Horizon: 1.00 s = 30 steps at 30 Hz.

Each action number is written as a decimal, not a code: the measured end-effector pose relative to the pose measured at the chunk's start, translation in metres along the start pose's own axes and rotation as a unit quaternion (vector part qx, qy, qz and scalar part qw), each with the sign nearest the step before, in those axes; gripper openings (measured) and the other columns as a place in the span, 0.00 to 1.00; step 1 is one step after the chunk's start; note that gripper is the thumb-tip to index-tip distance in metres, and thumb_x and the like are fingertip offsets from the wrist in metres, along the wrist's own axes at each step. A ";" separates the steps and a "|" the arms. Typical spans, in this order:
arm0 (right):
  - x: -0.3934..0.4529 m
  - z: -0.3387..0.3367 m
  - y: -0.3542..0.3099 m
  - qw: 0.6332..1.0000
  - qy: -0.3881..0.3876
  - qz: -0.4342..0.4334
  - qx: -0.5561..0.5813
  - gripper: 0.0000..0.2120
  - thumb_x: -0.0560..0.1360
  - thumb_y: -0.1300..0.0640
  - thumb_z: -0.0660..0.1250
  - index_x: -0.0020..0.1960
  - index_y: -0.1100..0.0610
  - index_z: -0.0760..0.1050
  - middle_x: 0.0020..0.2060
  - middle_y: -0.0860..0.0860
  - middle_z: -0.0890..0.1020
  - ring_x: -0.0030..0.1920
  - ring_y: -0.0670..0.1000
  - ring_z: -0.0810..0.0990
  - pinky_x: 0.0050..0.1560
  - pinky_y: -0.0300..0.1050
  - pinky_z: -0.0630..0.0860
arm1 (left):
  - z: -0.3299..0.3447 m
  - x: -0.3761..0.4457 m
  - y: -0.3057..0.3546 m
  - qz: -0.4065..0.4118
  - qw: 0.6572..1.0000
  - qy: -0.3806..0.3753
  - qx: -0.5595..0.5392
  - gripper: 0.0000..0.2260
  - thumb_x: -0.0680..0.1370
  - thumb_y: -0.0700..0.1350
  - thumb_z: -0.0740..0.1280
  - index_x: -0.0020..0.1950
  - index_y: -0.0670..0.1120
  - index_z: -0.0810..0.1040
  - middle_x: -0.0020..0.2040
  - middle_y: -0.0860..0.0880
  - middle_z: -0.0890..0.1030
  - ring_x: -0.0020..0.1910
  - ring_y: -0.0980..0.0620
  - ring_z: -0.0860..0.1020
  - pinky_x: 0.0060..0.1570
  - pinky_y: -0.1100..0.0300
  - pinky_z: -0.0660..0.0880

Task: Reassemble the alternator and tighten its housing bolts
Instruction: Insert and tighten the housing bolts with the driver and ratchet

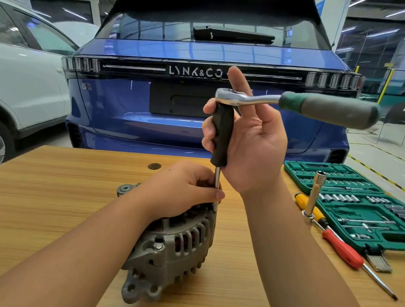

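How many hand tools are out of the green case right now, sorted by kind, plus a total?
Ratchet wrench: 1
Black-handled extension driver: 1
Screwdrivers: 2, yellow-handled screwdriver and red-handled screwdriver
Upright deep socket: 1
Total: 5

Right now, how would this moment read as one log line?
left hand: steadies driver shaft on alternator | right hand: grips black handle | ratchet: atop handle | step: tightening housing bolt
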State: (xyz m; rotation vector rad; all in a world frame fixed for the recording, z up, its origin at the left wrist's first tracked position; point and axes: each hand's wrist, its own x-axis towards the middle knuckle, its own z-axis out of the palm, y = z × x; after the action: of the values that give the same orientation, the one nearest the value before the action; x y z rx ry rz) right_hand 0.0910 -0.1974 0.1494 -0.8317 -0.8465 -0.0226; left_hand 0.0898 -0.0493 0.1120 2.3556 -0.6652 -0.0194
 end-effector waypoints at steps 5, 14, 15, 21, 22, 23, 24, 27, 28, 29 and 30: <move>0.003 0.008 -0.002 0.987 0.145 -0.004 -0.075 0.20 0.78 0.47 0.68 0.65 0.55 0.73 0.38 0.51 0.76 0.31 0.49 0.70 0.31 0.42 0.66 | 0.001 0.002 0.002 0.001 1.000 -0.004 0.019 0.03 0.78 0.60 0.68 0.47 0.64 0.81 0.43 0.65 0.82 0.43 0.67 0.79 0.42 0.59 0.75; -0.001 0.004 -0.009 0.995 0.066 0.067 -0.020 0.12 0.76 0.61 0.66 0.58 0.51 0.75 0.38 0.48 0.79 0.33 0.46 0.75 0.36 0.40 0.71 | -0.001 0.000 0.002 0.015 1.000 -0.006 0.009 0.01 0.78 0.59 0.69 0.48 0.65 0.81 0.43 0.63 0.83 0.43 0.65 0.80 0.44 0.57 0.77; -0.001 0.003 -0.007 0.997 0.059 0.045 -0.030 0.14 0.77 0.62 0.65 0.59 0.49 0.75 0.40 0.49 0.80 0.35 0.47 0.75 0.36 0.40 0.72 | -0.001 0.000 0.002 0.013 1.000 -0.006 0.008 0.02 0.78 0.59 0.69 0.48 0.65 0.81 0.43 0.63 0.83 0.43 0.65 0.80 0.45 0.57 0.77; -0.002 0.004 -0.002 0.993 0.057 -0.032 -0.102 0.19 0.78 0.63 0.63 0.65 0.46 0.73 0.42 0.51 0.75 0.34 0.48 0.71 0.32 0.41 0.67 | 0.000 0.000 0.003 -0.006 1.000 -0.007 0.012 0.04 0.78 0.60 0.68 0.47 0.63 0.81 0.44 0.65 0.82 0.42 0.68 0.80 0.40 0.62 0.73; -0.002 0.003 -0.001 0.994 0.056 -0.027 -0.091 0.19 0.78 0.62 0.62 0.65 0.47 0.72 0.41 0.51 0.76 0.34 0.48 0.71 0.32 0.41 0.66 | 0.000 0.000 0.002 -0.005 1.000 -0.006 0.012 0.04 0.78 0.60 0.69 0.47 0.62 0.81 0.44 0.65 0.82 0.42 0.68 0.80 0.40 0.62 0.73; -0.002 0.004 -0.001 0.996 0.053 -0.021 -0.071 0.18 0.78 0.60 0.60 0.65 0.48 0.72 0.41 0.52 0.76 0.34 0.49 0.70 0.32 0.42 0.66 | 0.000 0.000 0.002 -0.003 1.000 -0.004 0.011 0.04 0.78 0.60 0.69 0.47 0.62 0.81 0.43 0.65 0.82 0.42 0.67 0.80 0.40 0.62 0.73; -0.003 0.004 -0.001 0.998 0.043 -0.015 -0.045 0.17 0.78 0.57 0.58 0.66 0.48 0.72 0.41 0.53 0.77 0.34 0.50 0.70 0.33 0.44 0.65 | 0.000 0.000 0.002 -0.002 1.000 -0.002 0.009 0.04 0.78 0.59 0.69 0.46 0.62 0.81 0.43 0.65 0.82 0.42 0.67 0.80 0.41 0.62 0.73; -0.004 0.002 -0.004 1.000 0.026 0.004 -0.010 0.20 0.81 0.43 0.50 0.66 0.49 0.72 0.42 0.53 0.77 0.35 0.51 0.71 0.35 0.45 0.65 | 0.000 0.000 0.003 -0.002 1.000 -0.002 0.005 0.04 0.78 0.59 0.69 0.46 0.61 0.81 0.43 0.64 0.82 0.42 0.66 0.80 0.41 0.61 0.73; -0.004 0.002 -0.005 0.999 0.032 0.008 -0.011 0.22 0.81 0.40 0.50 0.65 0.49 0.72 0.42 0.53 0.77 0.35 0.50 0.71 0.35 0.45 0.65 | -0.001 0.000 0.003 -0.003 1.000 -0.004 0.007 0.04 0.78 0.59 0.69 0.46 0.61 0.81 0.43 0.64 0.82 0.42 0.66 0.80 0.41 0.62 0.74; -0.003 0.002 -0.006 0.999 0.046 0.010 -0.018 0.22 0.80 0.38 0.53 0.65 0.49 0.72 0.42 0.52 0.77 0.34 0.50 0.71 0.34 0.44 0.65 | -0.001 0.000 0.003 -0.003 1.000 -0.006 0.009 0.04 0.78 0.59 0.69 0.47 0.61 0.81 0.44 0.65 0.82 0.42 0.67 0.80 0.41 0.62 0.73; -0.003 0.005 -0.007 0.997 0.067 0.012 -0.029 0.20 0.79 0.39 0.57 0.63 0.50 0.72 0.41 0.51 0.77 0.33 0.49 0.70 0.34 0.44 0.64 | -0.001 0.000 0.004 -0.003 1.000 -0.007 0.010 0.04 0.78 0.59 0.69 0.47 0.61 0.81 0.44 0.65 0.82 0.43 0.67 0.80 0.41 0.62 0.73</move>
State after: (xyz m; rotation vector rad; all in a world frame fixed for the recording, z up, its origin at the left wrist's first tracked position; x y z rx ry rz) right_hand 0.0837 -0.2000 0.1535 -0.8842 -0.7126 -0.0812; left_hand 0.0880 -0.0512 0.1147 2.3793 -0.6695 -0.0326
